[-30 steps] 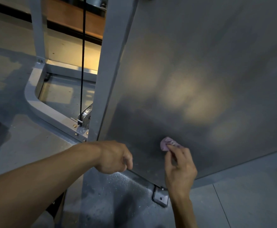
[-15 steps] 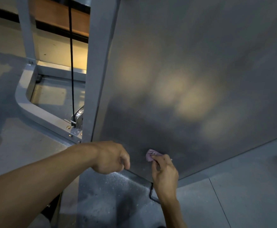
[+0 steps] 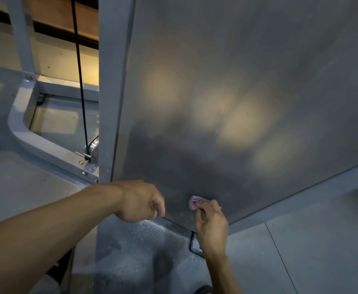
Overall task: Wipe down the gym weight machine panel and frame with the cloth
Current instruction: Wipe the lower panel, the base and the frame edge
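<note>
Floor point(image 3: 322, 262): grey, smooth, one thin seam line at lower right. Upper left of frame: brown wooden strip point(image 3: 55, 9) over a dark band. Warm yellowish light falls on floor there.

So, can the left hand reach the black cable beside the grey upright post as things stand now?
Probably yes. The left hand rests at the bottom edge of the large grey metal panel, holding nothing visible. The thin black cable hangs to its upper left, past the grey upright post, with open space around it.
</note>
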